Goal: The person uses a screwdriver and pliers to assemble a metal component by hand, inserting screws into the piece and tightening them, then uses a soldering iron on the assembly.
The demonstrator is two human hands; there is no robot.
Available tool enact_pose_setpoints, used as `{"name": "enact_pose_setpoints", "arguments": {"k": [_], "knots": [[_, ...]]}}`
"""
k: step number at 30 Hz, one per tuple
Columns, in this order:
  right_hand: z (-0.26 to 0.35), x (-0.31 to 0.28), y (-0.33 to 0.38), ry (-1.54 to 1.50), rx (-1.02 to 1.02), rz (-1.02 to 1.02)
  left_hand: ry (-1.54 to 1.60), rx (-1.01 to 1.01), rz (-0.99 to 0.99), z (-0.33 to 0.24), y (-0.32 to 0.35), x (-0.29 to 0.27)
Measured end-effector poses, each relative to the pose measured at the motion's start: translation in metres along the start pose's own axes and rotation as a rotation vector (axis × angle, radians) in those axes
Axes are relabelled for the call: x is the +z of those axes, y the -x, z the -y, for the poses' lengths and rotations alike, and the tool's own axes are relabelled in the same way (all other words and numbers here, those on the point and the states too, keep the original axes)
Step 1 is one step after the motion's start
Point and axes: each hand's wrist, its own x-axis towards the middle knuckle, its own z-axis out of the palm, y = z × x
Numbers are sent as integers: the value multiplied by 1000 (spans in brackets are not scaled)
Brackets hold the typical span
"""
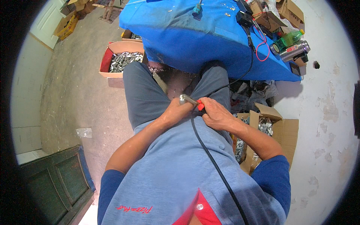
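Observation:
Over my lap, my left hand point(179, 109) is closed around a small silver metal piece point(186, 99) whose end sticks up past the thumb. Close beside it, my right hand point(216, 113) is closed on a small red object point(200, 105), whose kind I cannot make out because the fingers cover most of it. The metal piece and the red object are nearly together; whether they touch is unclear. A black cable point(210, 150) runs from near my hands down over my shirt.
Ahead is a blue-covered table point(180, 45) with a green bottle point(290, 38), a steel flask point(294, 51) and a black adapter point(243, 18). A box of small metal parts point(125, 61) stands left. Another open carton point(285, 138) stands at my right. A second cable point(240, 77) hangs from the table.

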Motion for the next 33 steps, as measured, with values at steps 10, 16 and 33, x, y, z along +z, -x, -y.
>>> {"name": "enact_pose_setpoints", "arguments": {"k": [10,16,33], "knots": [[7,-5,3,13,17,59,-85,131,9,-2,2,2],[3,3,2,20,-60,-73,-105,111,26,-9,6,2],[6,5,0,116,-135,-110,-84,183,93,7,5,0]]}}
